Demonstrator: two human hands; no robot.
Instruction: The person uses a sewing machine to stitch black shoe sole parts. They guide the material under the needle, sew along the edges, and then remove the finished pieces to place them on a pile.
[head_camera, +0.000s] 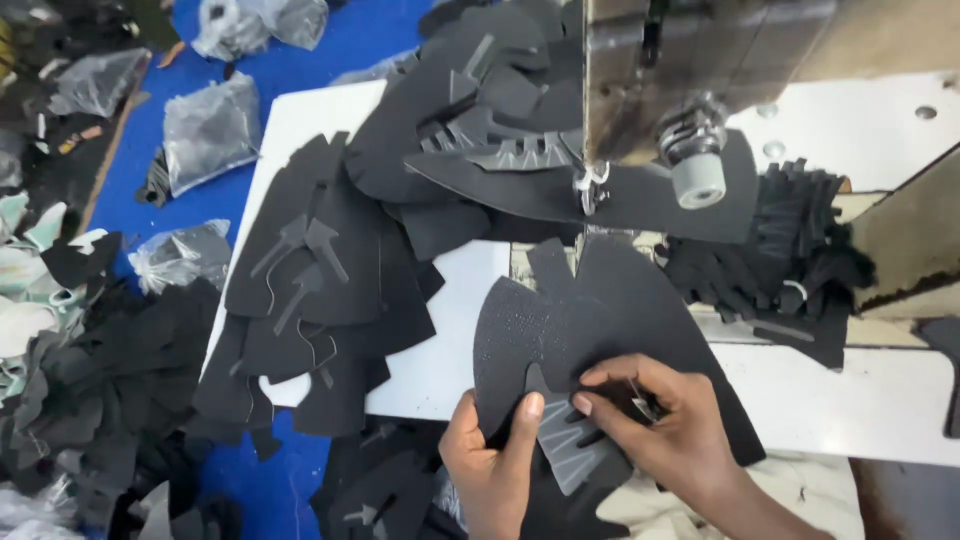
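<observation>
1. Black shoe-upper piece (560, 330) lay flat at near edge of white sewing table (850, 400), just below the needle foot (592, 188).
2. Left hand (490, 460) closed on its lower edge, thumb on top.
3. Right hand (655, 415) pinched a grey ribbed overlay (570, 450) against the piece, fingers curled (something small and shiny in them, too blurred to tell).
4. Judged light, thin, floppy, textured so not slippery; not fragile.
5. Best held at edges with both hands, kept flat to avoid folding.
6. Stack of cut black pieces (320, 290) lay to the left, well apart.
</observation>
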